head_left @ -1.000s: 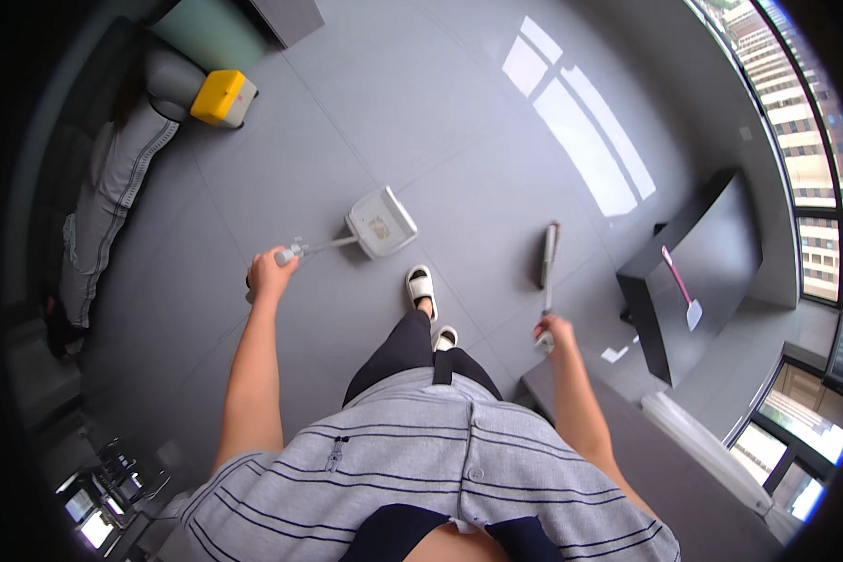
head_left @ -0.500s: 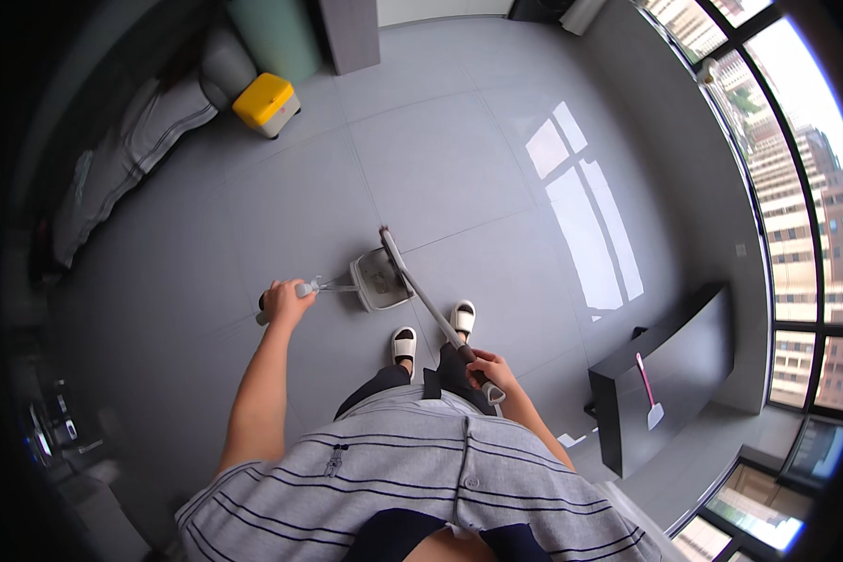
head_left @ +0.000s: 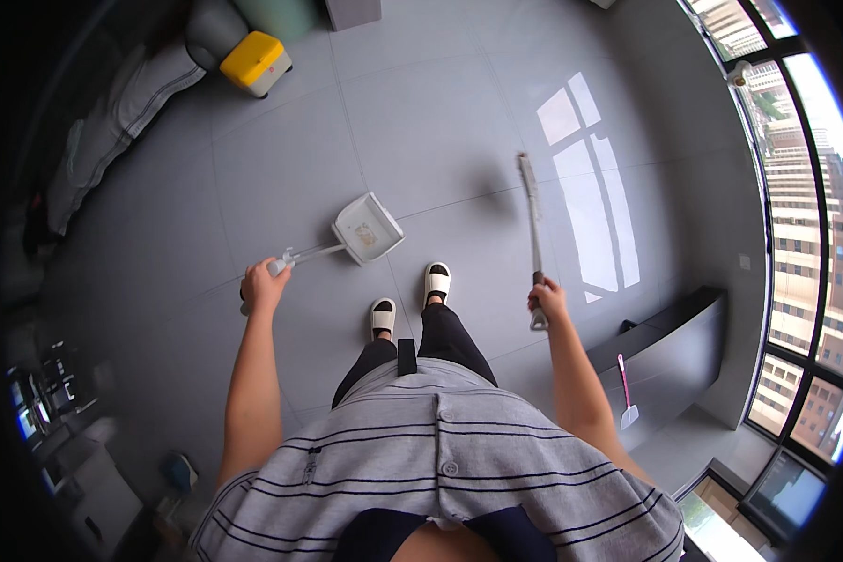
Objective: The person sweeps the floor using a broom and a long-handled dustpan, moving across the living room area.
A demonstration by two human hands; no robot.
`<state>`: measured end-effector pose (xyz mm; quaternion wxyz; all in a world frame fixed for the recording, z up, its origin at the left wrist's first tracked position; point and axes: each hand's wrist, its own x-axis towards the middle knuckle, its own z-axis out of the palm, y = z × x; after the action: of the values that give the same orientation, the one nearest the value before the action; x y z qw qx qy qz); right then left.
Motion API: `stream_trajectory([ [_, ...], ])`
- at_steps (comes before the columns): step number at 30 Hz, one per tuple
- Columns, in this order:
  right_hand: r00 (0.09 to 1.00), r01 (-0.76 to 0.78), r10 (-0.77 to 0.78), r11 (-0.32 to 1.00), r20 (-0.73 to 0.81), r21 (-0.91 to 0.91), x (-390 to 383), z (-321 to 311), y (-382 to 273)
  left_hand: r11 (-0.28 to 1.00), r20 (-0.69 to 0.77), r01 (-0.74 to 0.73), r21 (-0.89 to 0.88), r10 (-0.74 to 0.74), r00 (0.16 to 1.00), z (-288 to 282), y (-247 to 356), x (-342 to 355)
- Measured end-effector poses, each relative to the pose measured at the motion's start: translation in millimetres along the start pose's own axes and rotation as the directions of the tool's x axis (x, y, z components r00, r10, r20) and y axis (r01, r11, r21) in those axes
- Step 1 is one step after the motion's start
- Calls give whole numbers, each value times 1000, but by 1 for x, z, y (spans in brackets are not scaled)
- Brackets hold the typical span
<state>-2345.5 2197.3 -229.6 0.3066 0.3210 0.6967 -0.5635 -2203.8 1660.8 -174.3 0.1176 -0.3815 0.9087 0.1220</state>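
Observation:
My left hand [head_left: 264, 284] is closed round the handle of a long-handled dustpan [head_left: 340, 225], its pan tilted over the grey floor left of centre. Some debris [head_left: 365, 233] shows as a brownish patch inside the pan. In my right hand [head_left: 547, 299] is the grip of a broom [head_left: 534, 211], held out to the right and apart from the dustpan. The broom's narrow head points away from me, with a dark blurred shadow on the floor beside it.
A yellow-lidded bin [head_left: 256, 62] stands at the far left by a bed with striped covers [head_left: 136, 108]. To the right is a dark cabinet [head_left: 688, 361] with a pink-handled fly swatter [head_left: 626, 389]. Windows [head_left: 791, 215] line the right wall. My white sandals [head_left: 437, 281] stand on the tiles.
The broom has swung from the dustpan's edge out to the right with my right hand. The dustpan has moved slightly and turned, its open edge now facing far right. My view has shifted.

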Motion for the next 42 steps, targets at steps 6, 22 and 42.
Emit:
stream_trajectory([
  [6,979,-196,199,979,-45,54,67,-39,-43,984,228,139,-109,-111,967,-14,18,27],
  [22,771,-182,285,956,570,-231,6,86,-66,983,105,176,-44,-170,980,-7,34,13],
  [42,966,-258,247,900,77,351,158,-41,-111,919,-43,354,-177,-366,930,-30,32,95],
])
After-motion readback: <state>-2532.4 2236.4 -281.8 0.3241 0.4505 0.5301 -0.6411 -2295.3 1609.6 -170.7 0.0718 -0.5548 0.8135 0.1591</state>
